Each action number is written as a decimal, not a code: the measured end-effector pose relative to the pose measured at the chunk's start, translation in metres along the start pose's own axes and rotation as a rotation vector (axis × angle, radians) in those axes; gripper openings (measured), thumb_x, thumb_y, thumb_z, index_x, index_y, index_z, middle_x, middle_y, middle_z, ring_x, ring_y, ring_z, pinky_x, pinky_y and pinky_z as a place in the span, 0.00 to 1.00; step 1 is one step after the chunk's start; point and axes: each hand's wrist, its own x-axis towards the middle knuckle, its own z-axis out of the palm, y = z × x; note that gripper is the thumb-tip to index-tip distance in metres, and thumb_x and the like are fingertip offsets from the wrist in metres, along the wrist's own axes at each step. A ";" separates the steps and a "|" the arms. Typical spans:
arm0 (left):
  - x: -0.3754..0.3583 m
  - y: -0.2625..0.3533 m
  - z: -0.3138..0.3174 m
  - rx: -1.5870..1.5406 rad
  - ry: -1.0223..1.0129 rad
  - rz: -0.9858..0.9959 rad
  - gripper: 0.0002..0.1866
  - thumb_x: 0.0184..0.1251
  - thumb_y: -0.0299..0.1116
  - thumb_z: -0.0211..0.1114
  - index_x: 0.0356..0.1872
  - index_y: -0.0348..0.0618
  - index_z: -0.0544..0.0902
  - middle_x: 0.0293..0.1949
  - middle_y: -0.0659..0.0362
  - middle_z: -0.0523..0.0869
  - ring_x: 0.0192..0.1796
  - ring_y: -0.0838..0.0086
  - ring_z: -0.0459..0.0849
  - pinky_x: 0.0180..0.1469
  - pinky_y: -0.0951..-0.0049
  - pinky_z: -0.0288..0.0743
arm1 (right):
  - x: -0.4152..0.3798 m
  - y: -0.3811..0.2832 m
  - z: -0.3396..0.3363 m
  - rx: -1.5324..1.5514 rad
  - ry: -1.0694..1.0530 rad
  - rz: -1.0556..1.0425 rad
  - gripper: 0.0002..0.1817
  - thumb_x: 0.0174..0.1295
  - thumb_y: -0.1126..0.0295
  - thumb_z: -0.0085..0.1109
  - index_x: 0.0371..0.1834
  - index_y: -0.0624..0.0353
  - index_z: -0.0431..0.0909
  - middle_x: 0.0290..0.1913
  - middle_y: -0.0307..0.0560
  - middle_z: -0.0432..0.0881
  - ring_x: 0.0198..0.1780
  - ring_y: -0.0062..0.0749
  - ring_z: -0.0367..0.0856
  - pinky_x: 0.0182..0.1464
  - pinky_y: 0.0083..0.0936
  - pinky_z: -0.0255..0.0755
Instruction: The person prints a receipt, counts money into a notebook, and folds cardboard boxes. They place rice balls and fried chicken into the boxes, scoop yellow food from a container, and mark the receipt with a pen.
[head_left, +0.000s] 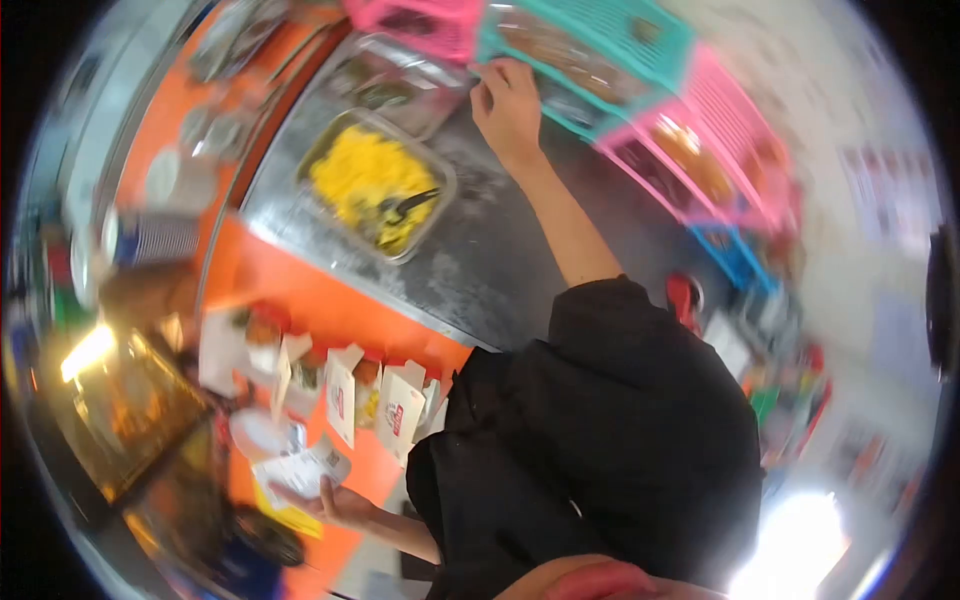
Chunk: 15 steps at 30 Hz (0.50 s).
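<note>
In my left hand (335, 503) is a printed white paper slip (300, 472), pinched above the orange counter. My right hand (508, 112) reaches across to the near corner of a teal plastic basket (600, 50). Its fingers are curled at the rim; blur hides what they grip, if anything. Beside that hand lies a clear-lidded tray (405, 85) of darker contents. Closer in, a metal pan (447, 190) holds yellow, chunky food, with a black-handled utensil (412, 203) resting in it.
Open white food boxes (400, 405) stand in a row on the orange counter (300, 285). Pink baskets (690, 150) with packaged goods flank the teal one on the metal worktop (480, 270). A lit glass display case (120, 400) and stacked cups (155, 237) are at the left.
</note>
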 end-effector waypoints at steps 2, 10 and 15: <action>0.016 0.008 0.009 -0.019 -0.063 -0.050 0.51 0.44 0.22 0.61 0.76 0.44 0.52 0.74 0.46 0.55 0.74 0.48 0.55 0.74 0.47 0.48 | 0.019 0.018 -0.101 -0.273 0.275 -0.020 0.10 0.51 0.73 0.59 0.38 0.58 0.79 0.35 0.53 0.77 0.42 0.52 0.75 0.47 0.45 0.69; 0.053 0.038 0.103 0.146 -0.218 0.059 0.48 0.43 0.18 0.59 0.75 0.45 0.59 0.74 0.48 0.53 0.73 0.54 0.58 0.74 0.52 0.48 | 0.001 0.271 -0.380 -1.089 -0.235 0.372 0.19 0.48 0.68 0.66 0.45 0.59 0.80 0.41 0.53 0.82 0.49 0.50 0.78 0.53 0.42 0.72; 0.044 0.049 0.167 -0.196 -0.432 0.172 0.49 0.42 0.16 0.61 0.75 0.42 0.58 0.74 0.49 0.53 0.73 0.55 0.57 0.73 0.52 0.50 | -0.007 0.332 -0.416 -1.017 -0.439 0.102 0.47 0.31 0.69 0.79 0.63 0.57 0.71 0.36 0.49 0.83 0.41 0.46 0.81 0.48 0.37 0.75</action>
